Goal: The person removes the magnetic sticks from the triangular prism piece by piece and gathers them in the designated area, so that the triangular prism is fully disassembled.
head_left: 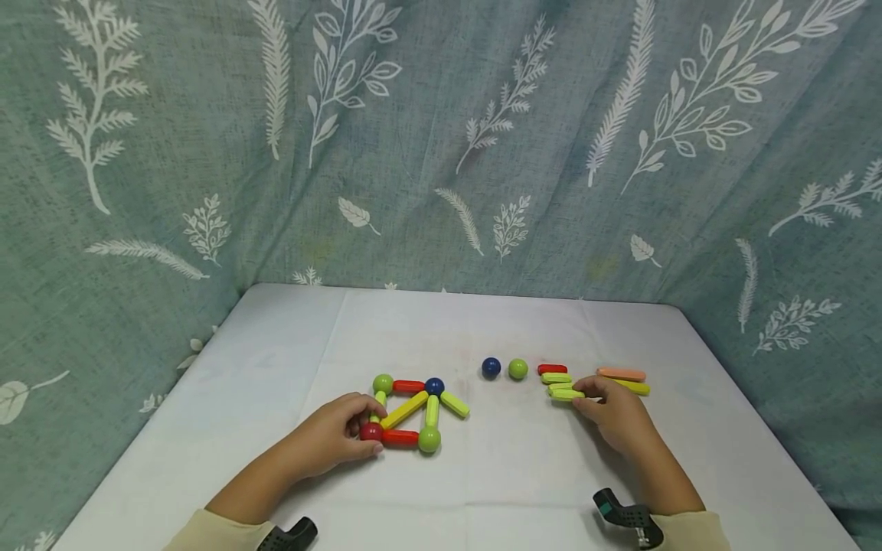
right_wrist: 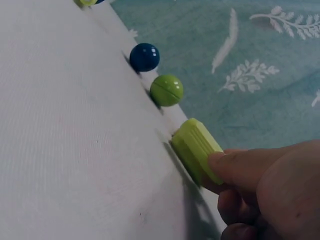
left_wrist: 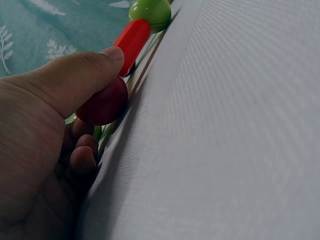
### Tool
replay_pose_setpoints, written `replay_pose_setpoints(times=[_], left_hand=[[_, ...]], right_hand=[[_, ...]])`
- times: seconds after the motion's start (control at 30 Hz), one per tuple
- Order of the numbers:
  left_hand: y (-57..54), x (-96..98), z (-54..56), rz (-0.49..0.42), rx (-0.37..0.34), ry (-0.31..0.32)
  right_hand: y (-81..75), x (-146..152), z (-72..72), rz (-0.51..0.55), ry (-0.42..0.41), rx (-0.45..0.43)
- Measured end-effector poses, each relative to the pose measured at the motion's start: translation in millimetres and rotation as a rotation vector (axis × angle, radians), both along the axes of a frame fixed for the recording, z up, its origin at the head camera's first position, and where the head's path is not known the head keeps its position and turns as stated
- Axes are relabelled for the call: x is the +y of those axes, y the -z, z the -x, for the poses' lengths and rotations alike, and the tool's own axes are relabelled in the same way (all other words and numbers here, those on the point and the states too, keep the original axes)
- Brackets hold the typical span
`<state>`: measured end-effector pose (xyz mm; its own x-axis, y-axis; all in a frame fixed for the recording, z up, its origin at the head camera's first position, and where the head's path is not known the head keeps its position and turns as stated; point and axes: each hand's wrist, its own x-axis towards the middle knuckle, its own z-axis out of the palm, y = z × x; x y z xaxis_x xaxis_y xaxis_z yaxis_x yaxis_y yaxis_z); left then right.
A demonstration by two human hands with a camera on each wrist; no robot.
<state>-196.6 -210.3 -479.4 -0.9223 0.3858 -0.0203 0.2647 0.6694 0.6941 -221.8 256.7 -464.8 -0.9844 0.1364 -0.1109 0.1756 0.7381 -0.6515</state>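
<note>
My left hand (head_left: 338, 432) grips the red ball (head_left: 371, 431) at the near-left corner of a flat ball-and-stick frame. Its other corners are a green ball (head_left: 383, 383), a blue ball (head_left: 434, 386) and another green ball (head_left: 429, 439). Red sticks and light green sticks form the sides, and a yellow stick (head_left: 405, 410) runs diagonally. From the blue ball another light green stick (head_left: 455, 405) sticks out to the right. On the right, my right hand (head_left: 615, 413) pinches a light green stick (right_wrist: 197, 150) between thumb and finger; its other fingers are curled.
A loose blue ball (head_left: 491, 368) and green ball (head_left: 518, 369) lie right of the frame. Beside the right hand are a red stick (head_left: 553, 369), other light green sticks (head_left: 556, 378), an orange stick (head_left: 622, 374) and a yellow stick (head_left: 635, 387). Patterned cloth (head_left: 413, 153) surrounds the white table (head_left: 413, 329).
</note>
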Motion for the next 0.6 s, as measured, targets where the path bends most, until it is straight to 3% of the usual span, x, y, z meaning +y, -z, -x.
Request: replay_pose_setpoints(times=[0.6], left_hand=[[-0.5,-0.5,-0.7,-0.010,-0.017,0.001]], right_hand=[[9.4,-2.6,0.1,-0.040,0.018,0.004]])
